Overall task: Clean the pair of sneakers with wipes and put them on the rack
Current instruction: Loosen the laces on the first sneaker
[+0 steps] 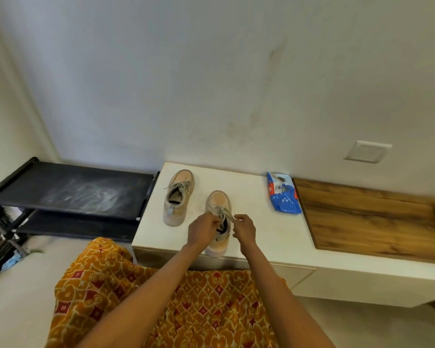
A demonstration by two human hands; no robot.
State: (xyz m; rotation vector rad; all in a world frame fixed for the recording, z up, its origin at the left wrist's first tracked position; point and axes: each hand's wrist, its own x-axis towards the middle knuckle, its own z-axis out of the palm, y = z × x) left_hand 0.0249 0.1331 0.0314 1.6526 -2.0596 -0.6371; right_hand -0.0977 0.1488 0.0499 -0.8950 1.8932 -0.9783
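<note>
Two sneakers on the white table (274, 237): far sneaker (178, 197) near the black rack (68, 189), near sneaker (219, 217) at the front edge. Left hand (202, 231) and right hand (244, 228) over the near sneaker, each grip pinching a lace (225, 212). Blue wipes pack (283, 193) to the right, well apart from both. Rack shelf dusty, just beside the table.

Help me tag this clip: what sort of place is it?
Probably a home entryway: a black shoe rack beside a low white cabinet along a plain wall, and sneakers on the cabinet.
</note>
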